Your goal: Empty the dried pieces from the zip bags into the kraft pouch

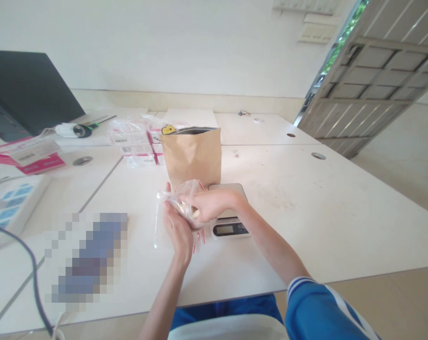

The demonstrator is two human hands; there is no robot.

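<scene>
Both hands are pressed together on a clear zip bag (180, 203), left hand (176, 226) cupping, right hand (210, 205) on top. A slip could knock the kraft paper bag (191, 158) at 12 o'clock or the digital scale (228, 226) at 1 o'clock.

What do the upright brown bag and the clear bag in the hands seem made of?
The upright brown bag looks like matte kraft paper, given its dull creased surface. The crinkled clear bag looks like thin glossy plastic film, see-through with shiny highlights.
</scene>
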